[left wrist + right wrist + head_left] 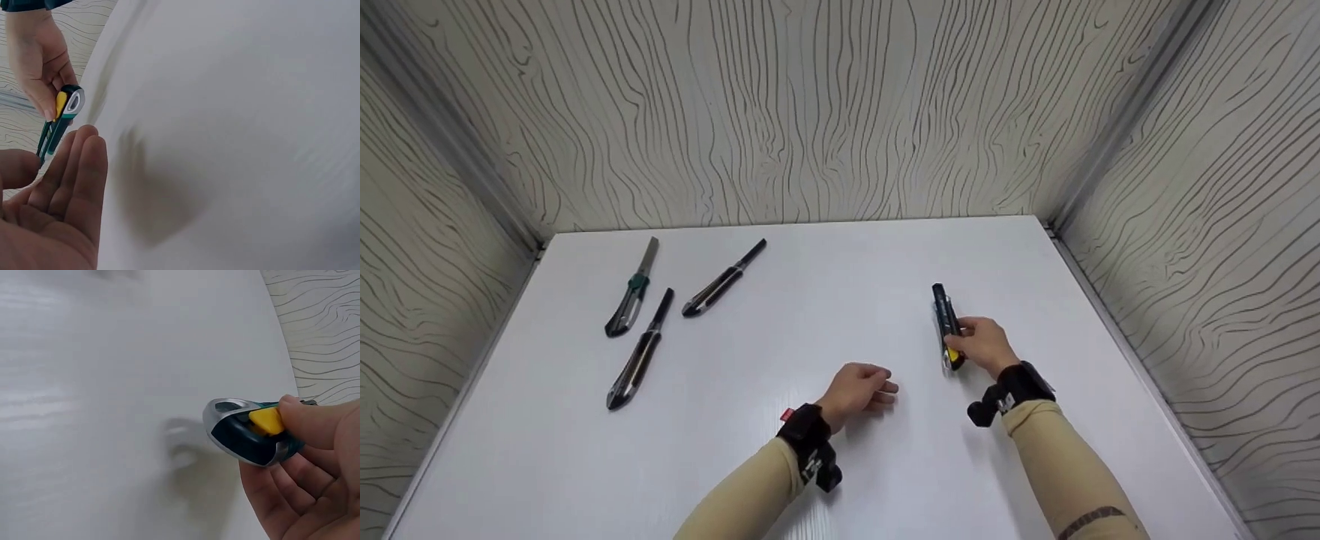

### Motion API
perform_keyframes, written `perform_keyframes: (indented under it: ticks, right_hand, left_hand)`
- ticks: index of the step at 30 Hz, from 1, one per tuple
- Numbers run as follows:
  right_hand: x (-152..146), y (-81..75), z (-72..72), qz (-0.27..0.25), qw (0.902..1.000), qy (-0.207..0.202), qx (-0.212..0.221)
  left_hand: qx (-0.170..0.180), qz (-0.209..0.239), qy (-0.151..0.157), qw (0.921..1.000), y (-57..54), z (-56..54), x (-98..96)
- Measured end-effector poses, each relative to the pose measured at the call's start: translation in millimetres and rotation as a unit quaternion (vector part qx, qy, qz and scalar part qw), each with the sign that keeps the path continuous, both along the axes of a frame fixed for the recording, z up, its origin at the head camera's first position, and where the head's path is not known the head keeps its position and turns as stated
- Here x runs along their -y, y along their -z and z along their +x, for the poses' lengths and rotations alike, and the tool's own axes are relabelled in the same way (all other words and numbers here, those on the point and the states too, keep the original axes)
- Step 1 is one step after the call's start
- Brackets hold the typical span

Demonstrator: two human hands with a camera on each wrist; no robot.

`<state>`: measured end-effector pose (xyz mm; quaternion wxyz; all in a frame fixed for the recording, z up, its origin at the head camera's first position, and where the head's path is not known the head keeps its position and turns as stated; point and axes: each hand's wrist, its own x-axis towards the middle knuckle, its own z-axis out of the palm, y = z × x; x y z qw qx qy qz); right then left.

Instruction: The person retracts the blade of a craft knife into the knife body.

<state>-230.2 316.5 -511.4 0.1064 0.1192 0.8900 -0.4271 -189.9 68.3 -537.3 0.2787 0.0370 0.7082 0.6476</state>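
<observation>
Right wrist view: gripping between thumb (322,426) and curled fingers (261,498) of the right hand (987,346) a dark-green utility knife (239,440), above the bench (802,307). Could bare a blade by nudging the yellow tab (264,421), or drop through loose pinching. Might nick the left hand (855,390), nearby with relaxed fingers, holding nothing.

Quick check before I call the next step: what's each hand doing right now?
Left hand: open, holding nothing.
Right hand: closed, holding the yellow-accented utility knife.
</observation>
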Motion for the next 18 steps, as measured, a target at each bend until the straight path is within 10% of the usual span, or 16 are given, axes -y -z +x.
perform_keyframes:
  ticks: [18]
  right_hand:
    - [-16.8,17.4,-4.6,0.096,0.9952,0.010,-0.020]
  left_hand:
    - [0.009,0.013,-0.020,0.9997,4.9,-2.9,27.9]
